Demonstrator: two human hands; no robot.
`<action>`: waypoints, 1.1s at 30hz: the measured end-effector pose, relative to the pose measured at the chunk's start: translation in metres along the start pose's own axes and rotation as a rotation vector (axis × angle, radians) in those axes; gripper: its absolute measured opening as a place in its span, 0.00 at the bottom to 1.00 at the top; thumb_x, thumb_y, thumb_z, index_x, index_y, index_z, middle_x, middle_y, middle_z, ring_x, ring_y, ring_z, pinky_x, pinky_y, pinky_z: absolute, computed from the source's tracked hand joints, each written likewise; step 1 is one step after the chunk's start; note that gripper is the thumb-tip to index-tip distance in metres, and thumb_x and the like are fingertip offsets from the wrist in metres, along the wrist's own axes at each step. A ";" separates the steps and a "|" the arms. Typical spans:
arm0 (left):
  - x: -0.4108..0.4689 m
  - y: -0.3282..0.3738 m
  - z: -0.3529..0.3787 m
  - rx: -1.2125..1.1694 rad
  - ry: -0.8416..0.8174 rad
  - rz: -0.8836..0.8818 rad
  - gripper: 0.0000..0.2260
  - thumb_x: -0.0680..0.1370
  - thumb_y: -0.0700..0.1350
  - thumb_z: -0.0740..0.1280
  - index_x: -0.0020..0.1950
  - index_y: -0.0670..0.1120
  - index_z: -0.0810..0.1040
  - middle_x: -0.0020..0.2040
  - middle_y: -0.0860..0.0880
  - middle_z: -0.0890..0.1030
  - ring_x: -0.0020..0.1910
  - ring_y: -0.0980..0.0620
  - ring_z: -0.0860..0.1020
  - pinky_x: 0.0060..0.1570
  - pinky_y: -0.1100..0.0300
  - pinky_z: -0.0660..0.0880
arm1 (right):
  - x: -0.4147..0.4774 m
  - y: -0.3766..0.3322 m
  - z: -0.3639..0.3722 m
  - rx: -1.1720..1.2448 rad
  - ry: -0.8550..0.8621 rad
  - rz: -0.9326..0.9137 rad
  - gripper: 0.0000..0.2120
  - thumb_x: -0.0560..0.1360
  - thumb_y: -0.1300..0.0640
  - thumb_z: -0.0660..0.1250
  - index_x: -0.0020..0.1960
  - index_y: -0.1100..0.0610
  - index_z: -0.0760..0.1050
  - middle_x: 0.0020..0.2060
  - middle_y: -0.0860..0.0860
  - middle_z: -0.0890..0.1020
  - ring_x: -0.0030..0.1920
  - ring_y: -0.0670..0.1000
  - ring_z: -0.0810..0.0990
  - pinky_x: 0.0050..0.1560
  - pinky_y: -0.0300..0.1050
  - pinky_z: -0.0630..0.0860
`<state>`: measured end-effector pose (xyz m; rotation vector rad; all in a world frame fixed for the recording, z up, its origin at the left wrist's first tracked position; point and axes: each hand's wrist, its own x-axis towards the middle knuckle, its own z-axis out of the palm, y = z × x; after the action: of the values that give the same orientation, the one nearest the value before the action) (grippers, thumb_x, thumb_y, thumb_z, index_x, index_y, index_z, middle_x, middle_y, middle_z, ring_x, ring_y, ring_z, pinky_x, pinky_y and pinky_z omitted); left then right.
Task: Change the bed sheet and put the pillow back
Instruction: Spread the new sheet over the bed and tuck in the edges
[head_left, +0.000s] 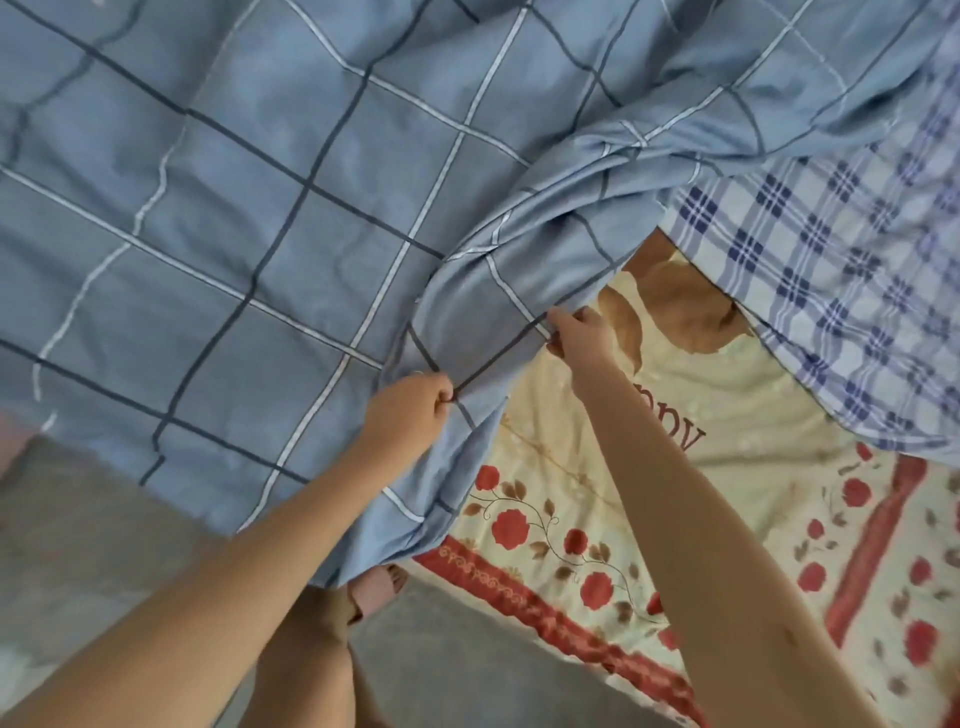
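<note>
Clearly both hands are busy with the blue checked sheet (234, 208): the left hand (410, 410) has its fingers curled tight round a gathered bit of the edge, and the right hand (579, 332) pinches the same edge a little further up and to the right. The stretch of edge between them runs on a slant, low at the left hand and rising away to the right hand, so the left hand is the nearer one to the person's body. From that held edge the sheet spreads away forward and to the left, mostly flat there, and bunches into thick folds just above the right hand. The part of the bed not yet covered lies the other way, to the right and toward the person, where a cream cover with red roses (727, 493) shows (some letters are printed on it, only partly readable). My guess is the next pull has to carry the edge rightward and down over that cover. A blue and white plaid cloth (831, 270) lies at the right, overlapping the flowered cover. Below the bed is a grey floor (78, 519), with a foot in a pink sandal (382, 582) beside the hanging sheet. No pillow can be made out.
</note>
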<state>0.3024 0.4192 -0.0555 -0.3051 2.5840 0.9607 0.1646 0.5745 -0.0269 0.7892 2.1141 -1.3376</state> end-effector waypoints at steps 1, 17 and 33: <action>0.000 -0.005 -0.006 -0.151 0.051 -0.035 0.04 0.77 0.40 0.64 0.50 0.45 0.77 0.46 0.47 0.80 0.46 0.46 0.78 0.43 0.59 0.69 | -0.005 -0.008 0.003 -0.051 0.056 -0.086 0.08 0.75 0.62 0.64 0.38 0.58 0.71 0.33 0.52 0.75 0.34 0.49 0.73 0.36 0.38 0.74; 0.041 -0.065 -0.073 -0.559 0.415 -0.329 0.05 0.80 0.33 0.55 0.49 0.42 0.66 0.45 0.43 0.69 0.45 0.51 0.66 0.44 0.61 0.61 | -0.003 0.001 0.066 0.035 -0.048 0.152 0.20 0.74 0.52 0.70 0.62 0.58 0.69 0.53 0.51 0.74 0.51 0.51 0.74 0.51 0.42 0.70; -0.043 0.044 0.024 0.474 -0.451 0.150 0.38 0.75 0.70 0.47 0.77 0.51 0.42 0.78 0.45 0.42 0.76 0.44 0.40 0.69 0.31 0.44 | -0.037 0.115 -0.127 0.509 0.588 0.205 0.07 0.78 0.57 0.64 0.55 0.57 0.76 0.47 0.51 0.80 0.52 0.56 0.80 0.50 0.47 0.76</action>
<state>0.3340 0.4713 -0.0292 0.2136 2.3326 0.3730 0.2577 0.7226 -0.0239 1.7386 2.0204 -1.6994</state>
